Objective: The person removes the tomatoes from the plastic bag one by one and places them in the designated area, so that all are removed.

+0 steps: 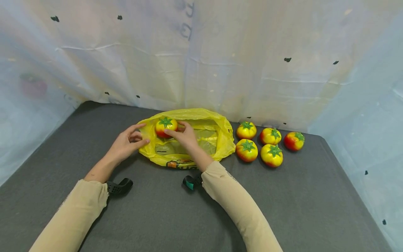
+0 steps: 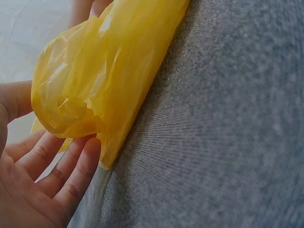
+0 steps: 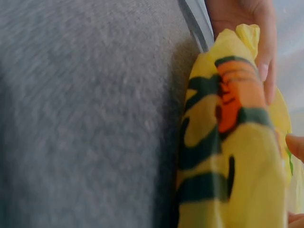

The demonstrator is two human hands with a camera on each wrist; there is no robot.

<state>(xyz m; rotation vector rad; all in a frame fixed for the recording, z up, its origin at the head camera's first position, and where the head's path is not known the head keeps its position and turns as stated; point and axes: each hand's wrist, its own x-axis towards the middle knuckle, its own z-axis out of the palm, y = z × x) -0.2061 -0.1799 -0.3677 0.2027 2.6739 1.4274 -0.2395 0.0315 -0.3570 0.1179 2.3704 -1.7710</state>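
Observation:
A yellow plastic bag (image 1: pixel 225 140) lies with its wide mouth facing up on the grey table. My right hand (image 1: pixel 185 135) reaches over it and pinches a red-and-yellow tomato (image 1: pixel 166 126) with a green star-shaped top, between thumb and fingers at the bag's left end. At that same end, my left hand (image 1: pixel 127 141) holds the rim, thumb and forefinger over the edge. In the left wrist view, other fingers (image 2: pixel 71 178) lie against the outside of the yellow film. Dark and orange print (image 3: pixel 237 97) shows on the bag's near side in the right wrist view.
Several more tomatoes (image 1: pixel 247 150) stand in a loose group right of the bag. Pale plastic sheeting (image 1: pixel 201 63) hangs behind the table (image 1: pixel 157 217) and along both sides. Black straps (image 1: pixel 119 186) stick out at both wrists.

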